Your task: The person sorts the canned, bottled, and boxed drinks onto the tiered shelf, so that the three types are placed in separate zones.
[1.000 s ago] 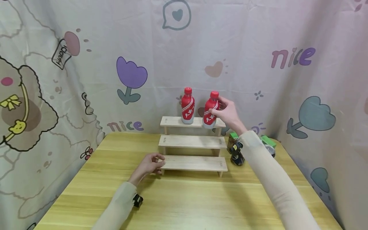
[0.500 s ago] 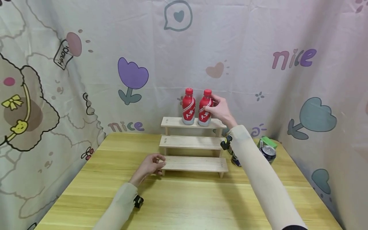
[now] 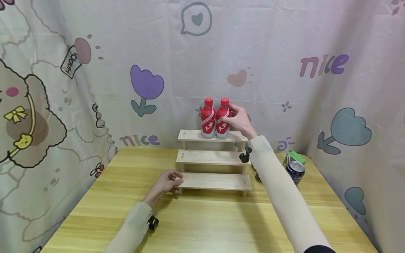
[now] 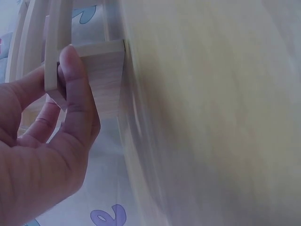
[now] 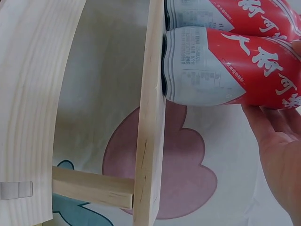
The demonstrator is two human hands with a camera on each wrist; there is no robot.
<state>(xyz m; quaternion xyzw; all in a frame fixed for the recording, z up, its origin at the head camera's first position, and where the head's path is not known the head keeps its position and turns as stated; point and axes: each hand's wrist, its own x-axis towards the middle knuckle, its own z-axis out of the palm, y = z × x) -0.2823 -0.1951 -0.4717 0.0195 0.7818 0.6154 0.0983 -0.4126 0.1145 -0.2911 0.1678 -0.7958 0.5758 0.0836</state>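
Two red bottles with white lettering and pale bases stand upright side by side on the top step of a three-tier wooden rack (image 3: pixel 213 157). My right hand (image 3: pixel 240 121) holds the right bottle (image 3: pixel 223 121) round its side, thumb in front. In the right wrist view this bottle (image 5: pixel 202 66) has its base on the top board, right against the left bottle (image 5: pixel 202 14). My left hand (image 3: pixel 166 182) pinches the left end of the lowest step, and the left wrist view shows the board end (image 4: pixel 51 70) between thumb and fingers.
Right of the rack stand a dark drink can (image 3: pixel 295 171) and a green carton (image 3: pixel 295 157). My right sleeve partly hides other items there. The rack stands on a wooden table (image 3: pixel 202 225), with a printed curtain (image 3: pixel 190 63) close behind.
My right hand has moved the right bottle leftward and onto the top step, up to the left bottle. The left hand has stayed on the rack.
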